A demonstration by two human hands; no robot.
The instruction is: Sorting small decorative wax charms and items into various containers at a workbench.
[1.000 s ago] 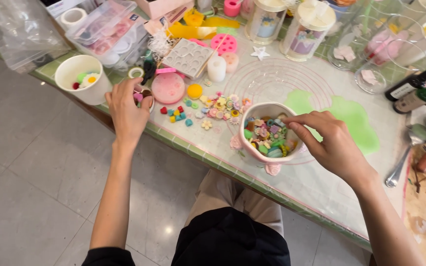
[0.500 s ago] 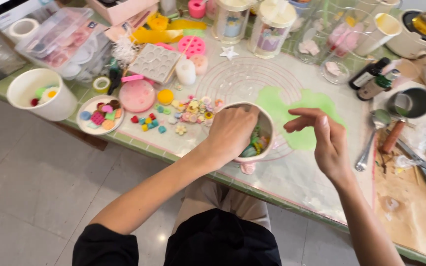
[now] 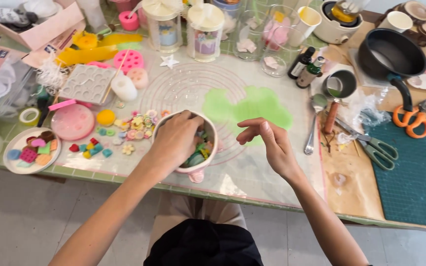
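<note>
1. Nearest the table edge: left hand [image 3: 176, 140] curled down over a round white bowl [image 3: 208, 156], fingertips dipped among small glossy pastel pieces [image 3: 196, 156]; whether any piece is pinched cannot be told.
2. Just right of the bowl, apart from it: right hand [image 3: 271, 143] hovering, fingers loosely bent, holding nothing.
3. Under both, a translucent silicone mat [image 3: 188, 88] printed with concentric rings, a flat green splotch [image 3: 252, 106] smeared on it.
4. Left of the bowl: loose flower-shaped and cube-shaped bits [image 3: 136, 127], a smooth pink disc [image 3: 72, 122], and a white plate [image 3: 12, 166] holding chunky coloured blocks.
5. Right side: metal spoon [image 3: 313, 123], scissors with green handles [image 3: 371, 144], brown paper, dark green cutting mat [image 3: 415, 172].
6. Farther back: grey dimpled mould [image 3: 87, 83], two clear lidded jars [image 3: 204, 32], black pan [image 3: 393, 54].
</note>
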